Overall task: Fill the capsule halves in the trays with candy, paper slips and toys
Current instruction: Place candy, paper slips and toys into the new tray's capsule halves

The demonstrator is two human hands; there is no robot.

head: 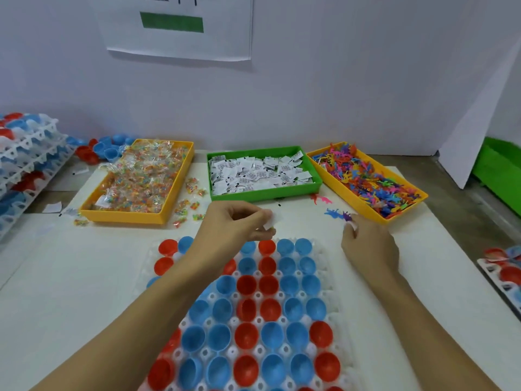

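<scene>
Pinching paper slip [271,221], left hand [239,221]; right hand [366,244] pinching purple toy [347,216].

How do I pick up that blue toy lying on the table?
Pinch the blue toy across its thin middle, coming straight down from above. It lies flat on the table with its legs splayed out, so fingertips have nothing to get under. The purple toy beside it sits at the right hand's fingertips.
</scene>
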